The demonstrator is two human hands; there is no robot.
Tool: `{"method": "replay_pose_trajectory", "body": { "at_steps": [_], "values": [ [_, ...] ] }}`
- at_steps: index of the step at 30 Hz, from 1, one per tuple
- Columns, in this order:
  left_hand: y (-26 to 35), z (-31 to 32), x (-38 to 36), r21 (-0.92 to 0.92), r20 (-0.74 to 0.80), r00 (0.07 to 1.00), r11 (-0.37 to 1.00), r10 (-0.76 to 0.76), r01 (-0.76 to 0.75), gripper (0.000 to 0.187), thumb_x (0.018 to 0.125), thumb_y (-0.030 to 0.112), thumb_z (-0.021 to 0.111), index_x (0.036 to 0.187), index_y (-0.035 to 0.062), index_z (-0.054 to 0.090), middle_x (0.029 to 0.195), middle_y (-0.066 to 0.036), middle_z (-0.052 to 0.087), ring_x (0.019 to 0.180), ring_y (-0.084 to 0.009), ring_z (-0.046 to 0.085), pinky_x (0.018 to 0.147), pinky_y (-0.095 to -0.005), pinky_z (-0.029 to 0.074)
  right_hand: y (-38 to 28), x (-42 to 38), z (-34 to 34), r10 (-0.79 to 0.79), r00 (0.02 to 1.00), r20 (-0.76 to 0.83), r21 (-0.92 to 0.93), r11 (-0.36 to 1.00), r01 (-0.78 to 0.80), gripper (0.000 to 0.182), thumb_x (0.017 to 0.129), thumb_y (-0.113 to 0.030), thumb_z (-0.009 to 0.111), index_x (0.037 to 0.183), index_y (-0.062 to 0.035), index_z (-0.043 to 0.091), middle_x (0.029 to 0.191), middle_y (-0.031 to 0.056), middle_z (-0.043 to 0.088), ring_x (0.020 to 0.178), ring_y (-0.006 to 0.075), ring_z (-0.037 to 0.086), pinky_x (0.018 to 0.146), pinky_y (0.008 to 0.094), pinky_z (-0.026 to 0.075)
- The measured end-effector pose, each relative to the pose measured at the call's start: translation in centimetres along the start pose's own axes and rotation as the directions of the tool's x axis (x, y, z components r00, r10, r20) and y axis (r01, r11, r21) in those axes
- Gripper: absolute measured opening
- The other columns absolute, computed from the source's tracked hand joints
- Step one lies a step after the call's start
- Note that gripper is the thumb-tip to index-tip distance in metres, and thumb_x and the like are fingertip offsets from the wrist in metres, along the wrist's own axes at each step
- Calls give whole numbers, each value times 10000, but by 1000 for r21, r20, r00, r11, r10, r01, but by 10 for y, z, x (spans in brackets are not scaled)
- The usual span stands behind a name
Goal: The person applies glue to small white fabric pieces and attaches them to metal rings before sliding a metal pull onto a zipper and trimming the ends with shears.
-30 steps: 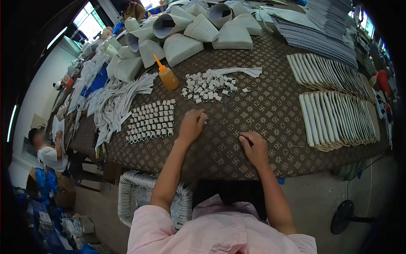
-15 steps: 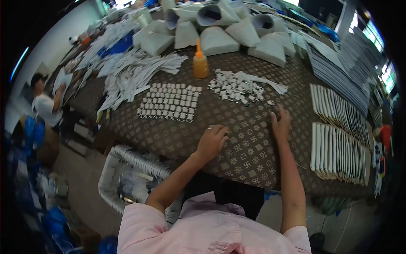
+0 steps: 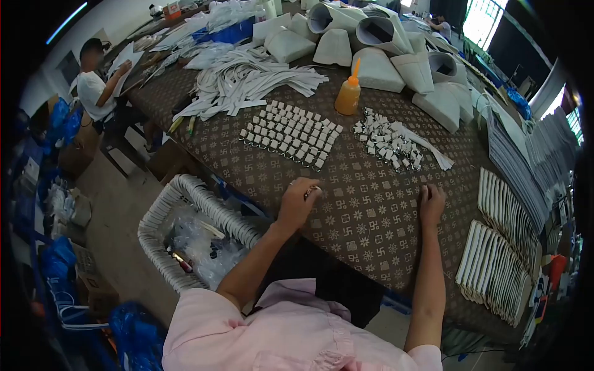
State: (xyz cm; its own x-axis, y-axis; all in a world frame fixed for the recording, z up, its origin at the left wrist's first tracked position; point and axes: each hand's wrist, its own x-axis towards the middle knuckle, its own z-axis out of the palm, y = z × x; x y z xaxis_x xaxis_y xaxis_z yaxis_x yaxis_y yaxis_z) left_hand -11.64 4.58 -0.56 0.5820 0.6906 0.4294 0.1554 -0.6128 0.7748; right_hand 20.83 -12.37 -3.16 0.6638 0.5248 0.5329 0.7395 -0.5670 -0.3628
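Observation:
My left hand (image 3: pixel 297 203) is over the near part of the patterned table, its fingers bent together around a small shiny metal piece (image 3: pixel 314 189). My right hand (image 3: pixel 432 205) rests on the cloth further right, fingers curled in; whether anything is inside them is hidden. Beyond my left hand lie neat rows of small white tabs with metal rings (image 3: pixel 291 135). A loose heap of similar tabs (image 3: pixel 390 143) sits beyond and between the hands, with a bundle of white strips (image 3: pixel 436 151) at its right side.
An orange squeeze bottle (image 3: pixel 348 96) stands behind the tabs. White strips (image 3: pixel 247 77) and pale curved forms (image 3: pixel 377 69) are piled at the back. Stacked folded pieces (image 3: pixel 495 272) line the right. A white woven basket (image 3: pixel 179 195) is below the left edge; a person (image 3: pixel 96 86) sits far left.
The view has turned, so the table things appear shifted right. My right hand has drawn back from the loose heap, its fingers now curled. My left fingers have closed on a small shiny piece.

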Motion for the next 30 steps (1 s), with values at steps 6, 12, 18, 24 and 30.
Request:
{"method": "replay_pose_trajectory", "body": {
  "at_steps": [6,12,18,24,30],
  "values": [
    [-6,-5,7,-725,260,904,549,-340,415,245,920,178,523,1065,-14,567,949,-127,626,699,-146,610,628,-261,505,1,-9,2,3,993,-115,181,983,18,229,905,-199,522,953,-5,634,902,154,616,829,314,576,745,391,455],
    [11,17,14,-854,480,837,76,-263,514,350,967,260,408,1088,-49,520,979,-178,619,781,-193,634,678,-286,544,-10,-28,-14,188,980,-72,436,889,-138,278,908,-237,529,989,8,634,894,125,652,816,234,612,752,343,466],
    [19,33,13,-813,571,782,-36,-250,582,395,983,252,333,1140,-87,460,1108,-236,556,923,-254,622,754,-309,550,-38,-24,-39,352,910,219,607,681,-410,262,907,-231,533,989,-8,643,769,43,620,611,105,576,569,266,464],
    [29,39,13,-764,640,732,-82,-233,640,347,961,160,366,1183,-99,430,1118,-234,551,993,-285,598,802,-320,534,-72,-31,-44,131,853,505,738,446,-506,237,894,-196,551,1021,-13,633,751,20,600,546,55,540,497,186,427],
    [31,40,18,-702,662,715,146,-226,697,274,932,94,414,1146,-52,502,1124,-196,565,984,-279,604,792,-332,529,-73,-35,-33,-76,772,631,755,290,-588,281,850,-54,572,1107,60,559,825,53,610,619,86,578,549,203,470]
  ]
}}
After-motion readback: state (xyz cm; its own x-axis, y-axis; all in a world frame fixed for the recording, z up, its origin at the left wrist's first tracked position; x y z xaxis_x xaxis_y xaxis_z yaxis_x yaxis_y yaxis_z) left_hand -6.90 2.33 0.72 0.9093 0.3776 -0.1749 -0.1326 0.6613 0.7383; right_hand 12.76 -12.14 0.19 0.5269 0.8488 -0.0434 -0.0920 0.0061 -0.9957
